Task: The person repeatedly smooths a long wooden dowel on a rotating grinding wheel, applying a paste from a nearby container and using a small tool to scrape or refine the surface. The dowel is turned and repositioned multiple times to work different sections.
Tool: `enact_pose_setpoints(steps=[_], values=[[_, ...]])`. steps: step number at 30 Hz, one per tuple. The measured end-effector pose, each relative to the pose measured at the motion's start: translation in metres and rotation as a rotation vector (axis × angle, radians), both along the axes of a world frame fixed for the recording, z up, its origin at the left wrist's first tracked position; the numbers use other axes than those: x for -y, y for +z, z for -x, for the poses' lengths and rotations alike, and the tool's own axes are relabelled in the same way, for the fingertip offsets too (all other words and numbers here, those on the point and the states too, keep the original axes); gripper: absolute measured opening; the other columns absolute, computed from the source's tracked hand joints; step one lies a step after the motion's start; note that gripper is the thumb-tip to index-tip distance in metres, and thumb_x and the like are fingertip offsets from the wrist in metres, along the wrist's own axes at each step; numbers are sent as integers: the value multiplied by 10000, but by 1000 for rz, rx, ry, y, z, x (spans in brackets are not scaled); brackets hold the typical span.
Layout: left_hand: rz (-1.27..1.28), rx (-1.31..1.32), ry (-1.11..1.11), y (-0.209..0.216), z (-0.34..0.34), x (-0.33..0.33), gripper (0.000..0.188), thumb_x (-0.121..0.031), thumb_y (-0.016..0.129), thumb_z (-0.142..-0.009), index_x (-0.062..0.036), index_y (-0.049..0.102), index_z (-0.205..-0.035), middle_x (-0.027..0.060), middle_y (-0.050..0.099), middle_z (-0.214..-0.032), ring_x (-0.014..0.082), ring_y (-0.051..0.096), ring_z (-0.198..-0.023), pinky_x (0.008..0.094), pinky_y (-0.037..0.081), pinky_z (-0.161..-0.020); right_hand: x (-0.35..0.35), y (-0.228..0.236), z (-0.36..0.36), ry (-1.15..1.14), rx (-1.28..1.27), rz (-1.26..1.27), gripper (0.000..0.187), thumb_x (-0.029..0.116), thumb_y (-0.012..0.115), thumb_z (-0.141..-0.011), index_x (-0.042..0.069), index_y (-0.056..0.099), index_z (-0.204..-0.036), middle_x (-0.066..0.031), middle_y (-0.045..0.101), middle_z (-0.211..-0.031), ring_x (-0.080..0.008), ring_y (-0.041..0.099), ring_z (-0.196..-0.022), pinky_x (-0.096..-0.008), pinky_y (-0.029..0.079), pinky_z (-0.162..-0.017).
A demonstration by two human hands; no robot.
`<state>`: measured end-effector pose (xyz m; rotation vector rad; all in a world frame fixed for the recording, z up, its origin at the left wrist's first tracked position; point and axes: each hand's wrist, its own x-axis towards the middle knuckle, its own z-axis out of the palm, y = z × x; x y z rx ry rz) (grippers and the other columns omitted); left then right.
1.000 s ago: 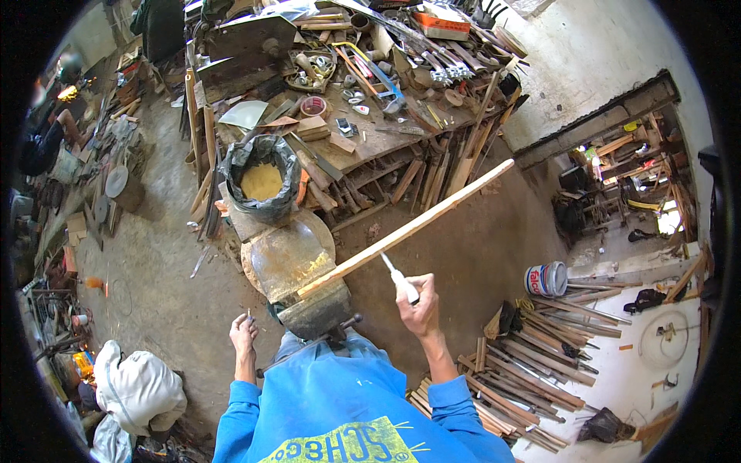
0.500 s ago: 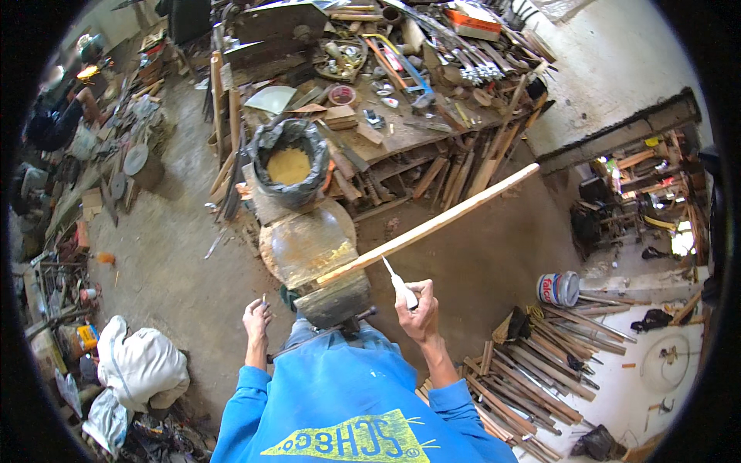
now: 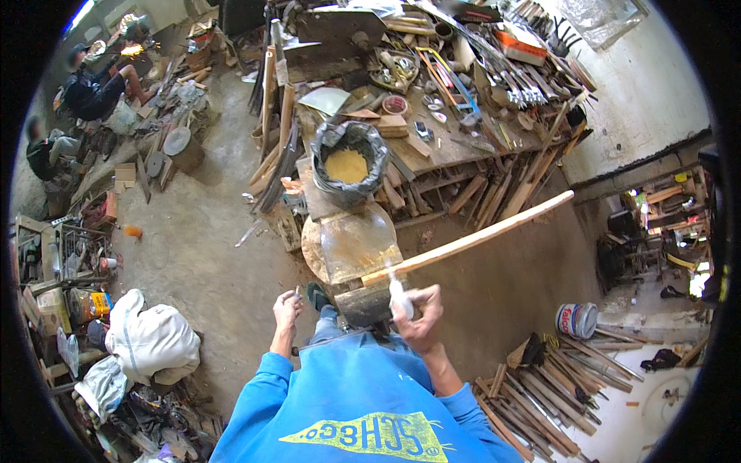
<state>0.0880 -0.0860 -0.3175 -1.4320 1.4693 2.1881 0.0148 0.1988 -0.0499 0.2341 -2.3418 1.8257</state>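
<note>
My right hand (image 3: 421, 318) grips a small white squeeze bottle (image 3: 400, 299) with a thin pointed nozzle. Its tip, slightly blurred, is at the wooden strip (image 3: 478, 238), close to the strip's left end; whether they touch I cannot tell. This long, pale, slightly curved strip slopes up to the right. Its left end rests by a dark block (image 3: 363, 306) in front of my body and a worn round board (image 3: 356, 245). My left hand (image 3: 288, 309), off to the left, has its fingers closed around a small thin pale object (image 3: 298, 291), too small to name.
Beyond the board stands a bucket (image 3: 351, 158) lined with black plastic, holding yellowish powder. A cluttered workbench (image 3: 455, 154) carries tools and wood pieces. Wooden sticks (image 3: 540, 393) and a white pail (image 3: 577, 319) lie at right, a white sack (image 3: 150, 337) at left. Two people sit far left, near sparks.
The whole view has shifted, so the scene sits farther right and lower. My right hand has moved the bottle along the strip toward its left end. My left hand still holds the small object.
</note>
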Motion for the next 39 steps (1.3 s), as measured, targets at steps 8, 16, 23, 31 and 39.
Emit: enact_pose_setpoints(steps=[8,16,23,31,39], values=[[-9,52,17,-28,3,12,343,3,605,-892,38,514,-1221,148,673,-944,128,575,-604,227,423,-428,72,47,196,122,-86,-180,306,182,650,-938,-29,548,-1136,-250,705,-978,-352,718,-912,-423,556,-780],[23,137,102,-47,-31,31,361,-59,624,-894,12,551,-1240,134,709,-971,168,667,-727,271,533,-555,114,-1,274,381,-91,-1076,235,175,623,-874,-34,718,-924,-284,694,-825,-419,714,-790,-474,592,-712],[17,177,104,-61,-73,27,360,-68,623,-896,-1,559,-1243,121,714,-989,158,660,-724,266,544,-567,122,-10,283,465,90,-1265,187,109,633,-797,6,749,-901,-259,710,-920,-391,718,-910,-457,589,-804],[83,146,74,-65,-69,28,340,-46,617,-879,15,563,-1208,126,711,-941,158,637,-670,269,515,-526,76,55,238,404,-272,-738,212,199,701,-866,-12,711,-891,-206,700,-890,-349,686,-833,-423,531,-755],[243,294,-100,-86,-96,24,326,-32,637,-842,4,589,-1162,118,713,-869,157,660,-657,289,536,-541,-1,28,96,545,-49,-611,133,152,773,-794,67,723,-883,-77,677,-913,-270,598,-907,-385,500,-831]])
